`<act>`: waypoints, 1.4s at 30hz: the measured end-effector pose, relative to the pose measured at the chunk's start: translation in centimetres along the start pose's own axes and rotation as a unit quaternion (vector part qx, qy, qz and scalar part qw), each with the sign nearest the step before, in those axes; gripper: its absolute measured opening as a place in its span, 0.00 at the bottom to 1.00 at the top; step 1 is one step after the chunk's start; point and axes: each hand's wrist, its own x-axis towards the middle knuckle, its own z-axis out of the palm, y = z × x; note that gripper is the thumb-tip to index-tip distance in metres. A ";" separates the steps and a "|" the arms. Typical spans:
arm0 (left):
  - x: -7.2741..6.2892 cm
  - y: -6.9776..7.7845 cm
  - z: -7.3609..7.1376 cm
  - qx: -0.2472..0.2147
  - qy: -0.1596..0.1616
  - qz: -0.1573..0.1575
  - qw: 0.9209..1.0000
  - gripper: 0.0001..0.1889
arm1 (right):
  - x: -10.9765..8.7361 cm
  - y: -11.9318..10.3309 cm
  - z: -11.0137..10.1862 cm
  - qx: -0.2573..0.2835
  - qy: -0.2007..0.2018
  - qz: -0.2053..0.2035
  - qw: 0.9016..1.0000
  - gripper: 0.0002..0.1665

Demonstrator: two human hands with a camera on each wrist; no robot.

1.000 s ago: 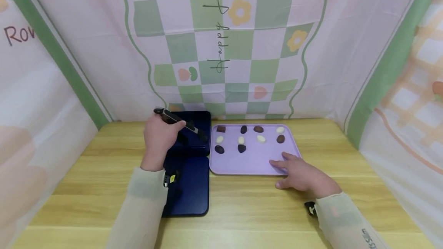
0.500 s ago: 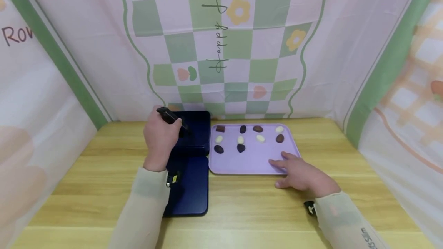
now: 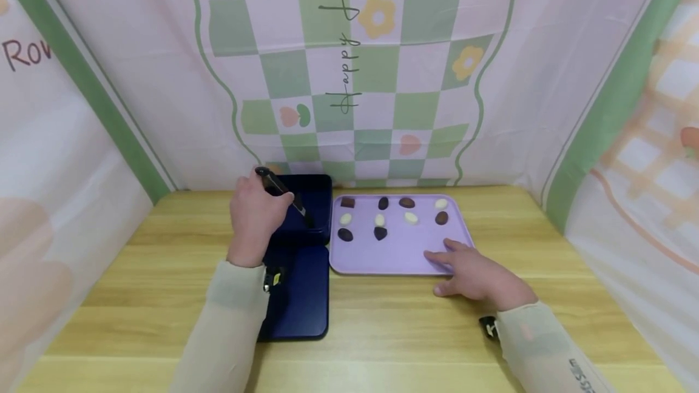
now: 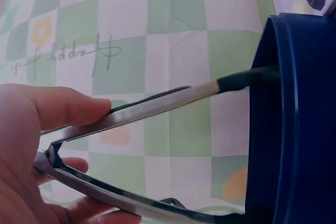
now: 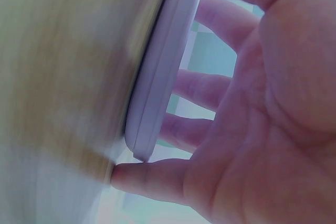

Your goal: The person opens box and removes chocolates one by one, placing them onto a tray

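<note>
My left hand (image 3: 256, 220) grips a pair of black and silver tongs (image 3: 278, 185) near the hinge end. Their tips reach down into a dark blue box (image 3: 299, 236) at the back left. In the left wrist view, the two arms of the tongs (image 4: 157, 109) stand apart, and the box wall hides the tip ends. I cannot see anything between the tips. My right hand (image 3: 475, 275) rests with spread fingers at the near right corner of a lilac tray (image 3: 398, 259). In the right wrist view, the fingers touch the tray edge (image 5: 157, 77).
Chocolate-like pieces lie on the tray in loose rows, including a brown square (image 3: 347, 203), a white oval (image 3: 411, 218) and a dark oval (image 3: 345, 235). A flat dark blue lid (image 3: 300, 305) lies before the box. Printed cloth (image 3: 377, 114) hangs behind the wooden table (image 3: 393, 332).
The tong tips first drew left and down inside the box, then came forward and slightly right, toward its near wall. The right hand and the pieces on the tray stay put.
</note>
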 end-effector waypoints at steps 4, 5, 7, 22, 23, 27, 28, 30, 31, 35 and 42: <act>0.0 -0.2 0.6 -0.023 0.032 0.020 0.999 0.21 | -0.1 -0.1 -0.1 0.000 -0.002 0.003 1.000 0.45; 0.0 -0.2 0.6 -0.029 0.038 0.024 0.999 0.19 | -0.1 -0.1 -0.1 0.001 -0.002 0.004 1.000 0.45; 0.0 -0.3 0.7 -0.038 0.055 0.031 0.997 0.18 | -0.2 -0.2 -0.2 0.000 -0.002 0.002 1.000 0.45; -0.4 0.4 1.0 -0.072 0.035 0.009 0.997 0.25 | 0.1 -0.1 0.1 -0.004 -0.001 0.000 1.000 0.44; -0.5 0.6 1.0 -0.072 0.039 0.012 0.997 0.23 | 0.1 -0.1 0.1 -0.005 -0.001 0.000 1.000 0.44; -0.7 1.2 1.3 -0.068 0.046 0.023 0.996 0.19 | 0.0 -0.1 0.0 -0.004 -0.002 0.000 1.000 0.44; -0.7 1.3 1.4 -0.068 0.046 0.025 0.996 0.19 | 0.0 -0.1 -0.1 -0.004 -0.003 0.001 1.000 0.44; -0.7 1.5 1.5 -0.069 0.043 0.031 0.996 0.19 | 0.0 -0.1 -0.2 -0.003 -0.003 0.003 1.000 0.44; -0.7 1.5 1.5 -0.071 0.044 0.035 0.996 0.19 | 0.0 -0.1 -0.3 -0.003 -0.002 0.003 1.000 0.44; -0.8 1.3 0.7 -0.081 0.060 0.042 0.994 0.19 | -0.1 -0.1 -0.3 -0.004 0.003 0.000 1.000 0.44; -0.6 0.0 -2.4 -0.055 0.040 0.042 0.997 0.29 | -0.2 -0.1 -0.1 0.000 0.005 0.001 1.000 0.44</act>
